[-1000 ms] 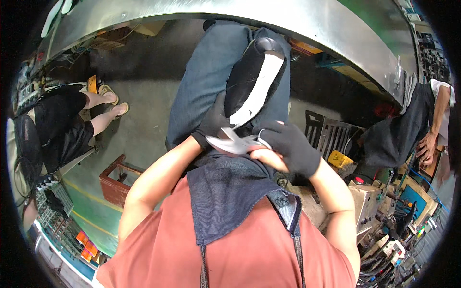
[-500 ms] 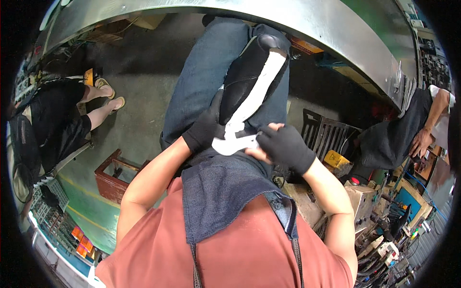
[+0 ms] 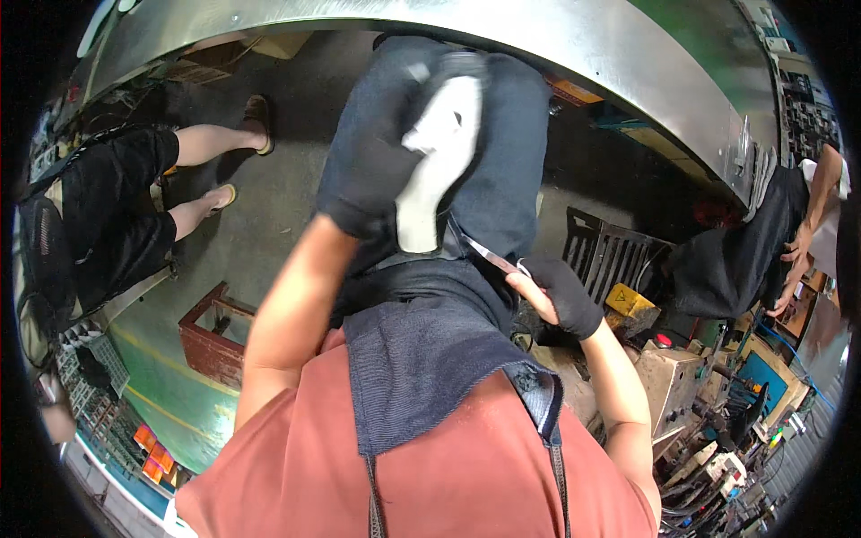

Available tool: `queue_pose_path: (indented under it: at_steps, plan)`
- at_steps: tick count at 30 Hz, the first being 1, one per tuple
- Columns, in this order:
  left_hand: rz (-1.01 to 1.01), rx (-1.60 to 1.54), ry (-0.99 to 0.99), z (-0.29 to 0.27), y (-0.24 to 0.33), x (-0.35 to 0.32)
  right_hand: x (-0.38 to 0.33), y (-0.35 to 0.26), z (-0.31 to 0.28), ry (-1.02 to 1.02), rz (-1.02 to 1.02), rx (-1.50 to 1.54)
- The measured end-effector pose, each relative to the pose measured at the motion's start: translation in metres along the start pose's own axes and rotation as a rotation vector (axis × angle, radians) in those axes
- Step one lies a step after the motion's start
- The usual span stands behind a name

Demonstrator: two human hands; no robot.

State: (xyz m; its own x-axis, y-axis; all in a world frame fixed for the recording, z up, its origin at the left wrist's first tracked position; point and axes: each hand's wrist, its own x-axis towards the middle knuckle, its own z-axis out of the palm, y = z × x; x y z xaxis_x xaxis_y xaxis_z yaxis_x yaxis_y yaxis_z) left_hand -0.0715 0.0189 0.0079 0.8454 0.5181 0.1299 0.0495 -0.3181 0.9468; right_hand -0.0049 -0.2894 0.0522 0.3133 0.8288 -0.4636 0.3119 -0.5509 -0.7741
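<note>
Over my lap, my black-gloved left hand [image 3: 372,175] is closed on an unfinished shoe [image 3: 444,143]. The shoe's long white underside faces up, and its upper end is smeared by motion. A dark edge shows along its side. My right hand [image 3: 565,291], gloved in black with fingertips bare, is to the right of the shoe's lower end. It grips a thin metal hand tool [image 3: 490,257] that points up and left toward the shoe without touching it. The tool's exact kind is unclear.
A metal-edged bench [image 3: 592,36] curves across ahead of my knees. To my left are a person's legs [image 3: 211,143] and a brown wooden stool [image 3: 202,332]. On the right are a dark slatted chair [image 3: 619,255], a machine with a red button [image 3: 664,341] and another person's arm [image 3: 812,211].
The shoe has turned so its white underside faces up, and the left hand has moved up along it. The right hand has drawn away rightward, and a metal tool now shows in it.
</note>
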Motion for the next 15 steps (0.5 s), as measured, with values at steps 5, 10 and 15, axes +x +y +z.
queue_pose_path:
  at_steps: [5,10,15]
  plan:
    - [-0.131,-0.019,-0.216,0.045,-0.031,-0.079,-0.003,0.016,-0.006,0.016,0.167,0.118]
    - [-0.028,0.047,-0.334,0.044,-0.010,-0.087,0.047,-0.028,-0.058,-0.027,0.010,-0.172]
    - [-0.085,0.056,-0.287,0.050,-0.022,-0.095,0.069,-0.052,-0.046,0.074,-0.151,-0.967]
